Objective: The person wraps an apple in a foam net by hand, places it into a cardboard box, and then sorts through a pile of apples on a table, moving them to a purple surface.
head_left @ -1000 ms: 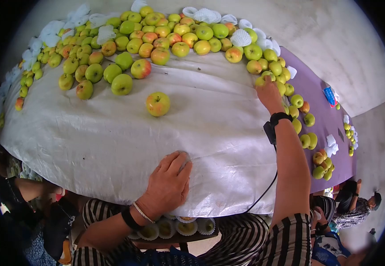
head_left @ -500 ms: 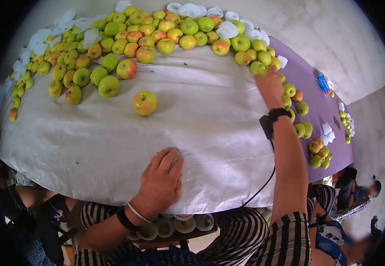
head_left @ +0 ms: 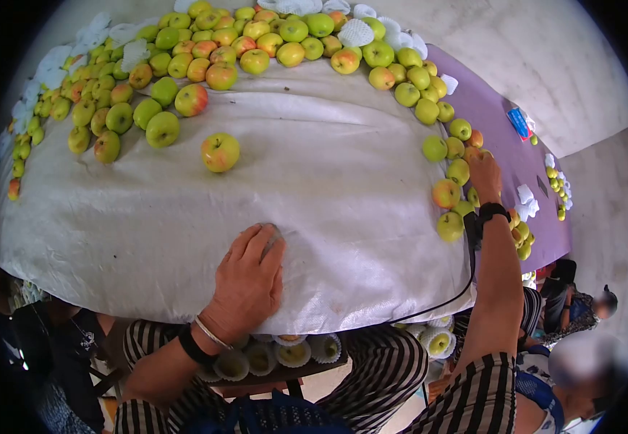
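My left hand (head_left: 249, 273) lies palm down on the pale sheet (head_left: 343, 224), its fingers stretched and close together, a bracelet and black band on its wrist. To the right, my right hand (head_left: 486, 176) is among the apples at the sheet's edge. Its fingers curl round a reddish apple (head_left: 471, 153), partly hidden by the hand. Beside it sit a green apple (head_left: 458, 171), a red-yellow apple (head_left: 446, 194) and a yellow-green apple (head_left: 450, 226). A lone yellow-red apple (head_left: 220, 152) rests on the sheet farther left.
A heap of apples (head_left: 205, 50) with white foam nets (head_left: 356, 32) spans the far side. A purple cloth (head_left: 502, 108) lies right, with a blue-red packet (head_left: 519, 124). Netted apples (head_left: 292, 352) sit below the front edge. Another person (head_left: 545, 398) is at lower right.
My right hand has moved right and nearer along the apple row. Several apples by it now lie farther in on the sheet. My left hand still rests on the sheet. The view has shifted slightly.
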`<control>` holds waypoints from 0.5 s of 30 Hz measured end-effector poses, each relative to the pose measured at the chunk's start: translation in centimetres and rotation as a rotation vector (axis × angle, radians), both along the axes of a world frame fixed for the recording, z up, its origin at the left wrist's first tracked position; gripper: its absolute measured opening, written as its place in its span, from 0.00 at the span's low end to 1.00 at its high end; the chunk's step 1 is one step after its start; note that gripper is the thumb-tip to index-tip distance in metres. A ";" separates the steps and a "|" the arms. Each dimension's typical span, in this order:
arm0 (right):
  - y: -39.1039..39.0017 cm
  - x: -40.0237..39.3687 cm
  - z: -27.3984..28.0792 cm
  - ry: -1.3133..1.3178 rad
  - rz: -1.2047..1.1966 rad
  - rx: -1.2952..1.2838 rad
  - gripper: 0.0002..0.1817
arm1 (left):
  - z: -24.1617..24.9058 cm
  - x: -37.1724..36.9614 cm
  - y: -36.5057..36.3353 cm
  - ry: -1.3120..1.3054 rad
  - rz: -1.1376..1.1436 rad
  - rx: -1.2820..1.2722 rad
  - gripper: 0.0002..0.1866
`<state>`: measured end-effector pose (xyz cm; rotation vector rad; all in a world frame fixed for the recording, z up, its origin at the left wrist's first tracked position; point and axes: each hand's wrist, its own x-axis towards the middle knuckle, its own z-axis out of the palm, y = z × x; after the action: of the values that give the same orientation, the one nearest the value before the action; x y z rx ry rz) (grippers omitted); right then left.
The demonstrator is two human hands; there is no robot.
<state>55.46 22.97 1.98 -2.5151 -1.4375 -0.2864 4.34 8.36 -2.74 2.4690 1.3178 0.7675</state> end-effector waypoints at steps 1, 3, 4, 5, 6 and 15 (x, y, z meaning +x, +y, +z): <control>-0.5 -0.6 0.1 0.009 0.033 0.032 0.22 | 0.0 0.0 0.0 -0.005 -0.001 0.007 0.24; -1.7 -2.5 1.0 0.040 0.092 0.050 0.23 | 0.0 0.0 0.0 -0.008 -0.002 0.009 0.24; -2.4 -3.3 1.3 0.064 0.116 0.036 0.24 | 0.0 0.0 -0.1 -0.006 -0.003 0.006 0.23; -3.1 -3.8 1.4 0.087 0.142 0.024 0.25 | 0.0 0.0 -0.1 -0.005 -0.003 0.003 0.23; -3.8 -4.2 1.1 0.090 0.162 -0.005 0.26 | 0.1 0.0 -0.1 0.002 -0.005 -0.005 0.23; -10.2 -10.0 -1.9 -0.288 0.341 -0.109 0.37 | 0.0 0.0 -0.1 -0.013 -0.004 -0.020 0.23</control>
<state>45.45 12.74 0.04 -2.3233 -2.0088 -0.5347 4.37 8.26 -2.71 2.4465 1.3093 0.7639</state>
